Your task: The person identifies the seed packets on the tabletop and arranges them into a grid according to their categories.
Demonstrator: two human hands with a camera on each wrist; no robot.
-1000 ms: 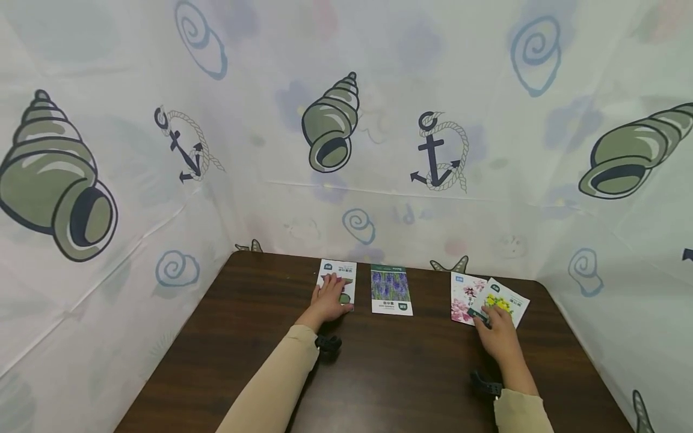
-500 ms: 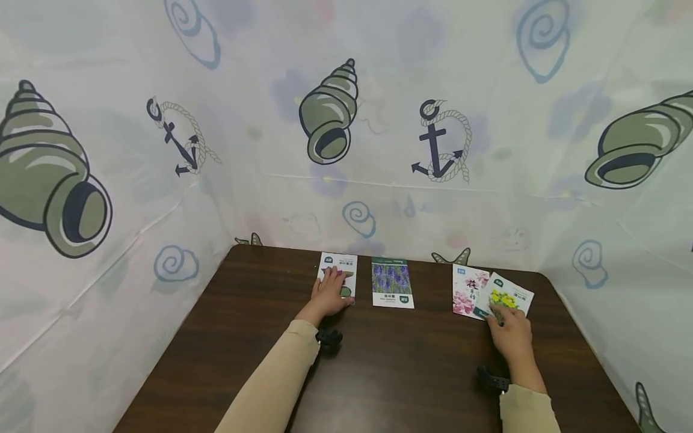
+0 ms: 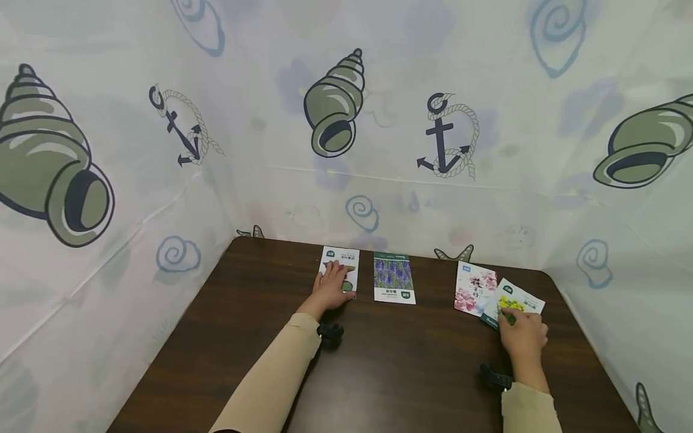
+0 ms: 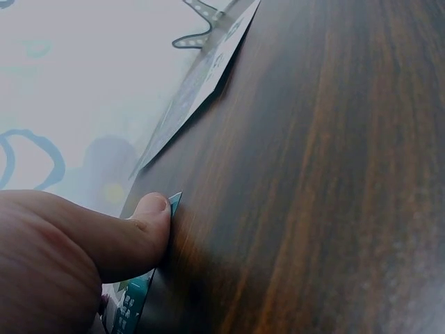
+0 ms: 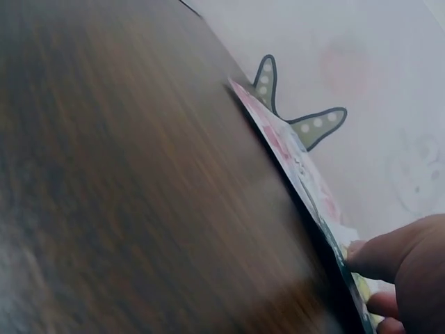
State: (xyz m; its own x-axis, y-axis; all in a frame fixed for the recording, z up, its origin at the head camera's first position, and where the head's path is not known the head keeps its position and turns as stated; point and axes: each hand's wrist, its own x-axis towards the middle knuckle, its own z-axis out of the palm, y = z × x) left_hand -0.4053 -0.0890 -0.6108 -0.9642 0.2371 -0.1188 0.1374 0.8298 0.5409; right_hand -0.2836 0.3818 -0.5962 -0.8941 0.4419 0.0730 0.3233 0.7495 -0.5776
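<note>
Under my left hand [image 3: 326,290] is a white seed packet [image 3: 346,255] with a magenta and green picture, near the table's back edge. The fingers lie spread over it, and the thumb [image 4: 139,240] rests along its edge in the left wrist view. My right hand [image 3: 522,334] grips a yellow-flower seed packet [image 3: 529,300] with bent fingers and thumb at its lower part; the fingers hide part of it. That packet lies tilted, its left side against a pink-flower seed packet [image 3: 470,288], also seen in the right wrist view.
A purple-flower seed packet [image 3: 393,278] lies between the two hands. The dark brown wooden table [image 3: 400,367] meets a white cloth wall [image 3: 260,198] printed with shells and anchors at the back and sides. Black straps [image 3: 330,334] are on both wrists.
My right hand has slid the yellow-flower packet right and toward me, uncovering more of the pink-flower packet. The left hand stays on its packet. The head view has shifted slightly.
</note>
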